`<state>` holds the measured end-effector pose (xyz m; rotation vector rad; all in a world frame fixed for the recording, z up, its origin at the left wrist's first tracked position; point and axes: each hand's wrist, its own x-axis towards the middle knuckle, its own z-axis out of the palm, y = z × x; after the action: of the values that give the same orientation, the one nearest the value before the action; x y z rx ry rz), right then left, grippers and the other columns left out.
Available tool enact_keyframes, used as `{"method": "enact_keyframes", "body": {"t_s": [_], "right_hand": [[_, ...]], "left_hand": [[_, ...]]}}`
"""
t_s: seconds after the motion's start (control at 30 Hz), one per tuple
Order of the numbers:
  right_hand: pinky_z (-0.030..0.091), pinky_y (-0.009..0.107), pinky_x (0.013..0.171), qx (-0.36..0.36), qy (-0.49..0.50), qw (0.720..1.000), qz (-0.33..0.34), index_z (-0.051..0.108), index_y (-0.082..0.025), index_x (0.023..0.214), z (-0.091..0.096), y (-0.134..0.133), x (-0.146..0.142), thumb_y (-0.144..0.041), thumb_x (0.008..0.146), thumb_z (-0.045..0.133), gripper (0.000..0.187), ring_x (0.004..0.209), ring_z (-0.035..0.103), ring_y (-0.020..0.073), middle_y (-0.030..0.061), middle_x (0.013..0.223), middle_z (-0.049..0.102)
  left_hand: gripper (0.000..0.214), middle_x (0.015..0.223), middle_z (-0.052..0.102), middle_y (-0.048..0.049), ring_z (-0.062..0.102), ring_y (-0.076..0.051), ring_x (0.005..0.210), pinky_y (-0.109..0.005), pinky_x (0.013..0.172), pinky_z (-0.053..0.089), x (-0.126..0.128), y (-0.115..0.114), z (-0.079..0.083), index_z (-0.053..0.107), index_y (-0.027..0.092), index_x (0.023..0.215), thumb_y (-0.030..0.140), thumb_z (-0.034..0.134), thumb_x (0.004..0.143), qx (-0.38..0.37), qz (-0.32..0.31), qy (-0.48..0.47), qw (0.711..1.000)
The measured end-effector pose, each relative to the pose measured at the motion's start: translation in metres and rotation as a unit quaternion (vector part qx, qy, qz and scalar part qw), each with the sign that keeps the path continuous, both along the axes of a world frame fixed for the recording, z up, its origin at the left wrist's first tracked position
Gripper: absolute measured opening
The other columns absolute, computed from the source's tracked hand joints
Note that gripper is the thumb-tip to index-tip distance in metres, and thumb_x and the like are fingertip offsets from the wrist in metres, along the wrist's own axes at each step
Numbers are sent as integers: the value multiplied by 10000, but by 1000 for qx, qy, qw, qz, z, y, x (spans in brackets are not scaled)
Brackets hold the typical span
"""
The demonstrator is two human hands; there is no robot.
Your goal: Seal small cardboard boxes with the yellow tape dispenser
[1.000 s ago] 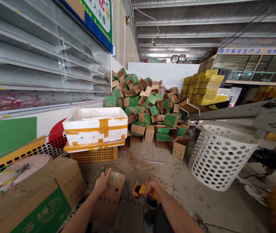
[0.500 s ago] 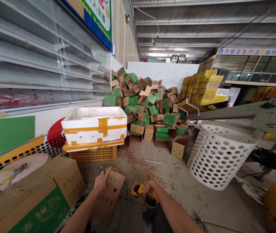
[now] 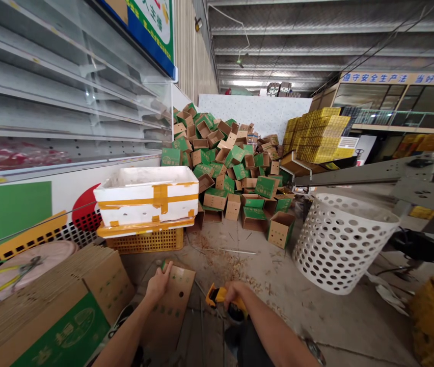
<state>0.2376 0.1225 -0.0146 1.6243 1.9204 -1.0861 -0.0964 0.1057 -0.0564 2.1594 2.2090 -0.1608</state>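
Observation:
My left hand (image 3: 159,282) grips the upper left edge of a brown cardboard carton (image 3: 174,300) with green print and a round hole, standing tilted by my legs. In my right hand (image 3: 236,293), fingers are wrapped round a yellow and black hand tool (image 3: 214,295). Its exact kind cannot be made out. The tool's front end points left toward the carton, with a gap between them. Left of my left arm lies a stack of flattened cardboard cartons (image 3: 49,285) with green printed sides.
A white foam box (image 3: 144,196) sits on a yellow crate (image 3: 156,241) ahead to the left. Beyond is a large heap of green and brown cartons (image 3: 232,168). A white perforated basket (image 3: 339,244) stands right, near a conveyor frame (image 3: 354,173). Scraps (image 3: 236,265) litter the floor.
The view has shifted slightly. Both hands keep their holds on the carton and the yellow tool, and little else differs.

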Motion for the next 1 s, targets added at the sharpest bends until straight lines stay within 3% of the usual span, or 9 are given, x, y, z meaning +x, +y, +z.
{"method": "enact_keyframes", "body": {"t_s": [0.1, 0.27, 0.43, 0.63, 1.0], "right_hand": [[565, 372, 626, -15, -75, 997, 5, 591, -165, 635, 0, 2, -2, -236, 470, 858, 321, 696, 664, 237, 2, 700, 619], [571, 354, 631, -22, -103, 994, 11, 609, -177, 688, -2, 3, -2, -285, 534, 840, 298, 734, 681, 234, 5, 765, 638], [578, 363, 664, -26, -109, 994, 14, 611, -173, 697, -3, 4, -1, -288, 559, 826, 280, 732, 675, 223, 5, 759, 643], [583, 371, 708, -18, -115, 993, 15, 602, -176, 681, -8, 5, 0, -296, 539, 837, 299, 737, 671, 210, -17, 737, 628], [567, 349, 595, -37, -106, 994, 19, 599, -172, 692, -15, 12, 3, -310, 516, 859, 344, 578, 619, 167, -26, 694, 626]], "left_hand": [[865, 1244, 523, -193, 695, -235, 976, -322, 846, 537, 2, -2, 0, 98, 268, 1618, 79, 484, 868, 9, 2, -3, 1000], [874, 1250, 510, -190, 695, -236, 952, -335, 850, 540, 11, -5, 3, 94, 283, 1617, 185, 549, 878, 3, -9, -14, 1000], [877, 1295, 491, -208, 695, -241, 988, -330, 851, 540, 20, -5, 6, 87, 279, 1619, 135, 508, 863, -4, -25, -9, 1000], [1033, 1395, 436, -259, 667, -299, 1111, -372, 898, 541, 24, -4, 3, 60, 238, 1622, 61, 576, 746, -12, -58, -21, 998], [1023, 1402, 428, -248, 669, -331, 1109, -416, 919, 535, 21, -5, 4, 86, 228, 1622, 117, 597, 743, -8, -23, -61, 998]]}}
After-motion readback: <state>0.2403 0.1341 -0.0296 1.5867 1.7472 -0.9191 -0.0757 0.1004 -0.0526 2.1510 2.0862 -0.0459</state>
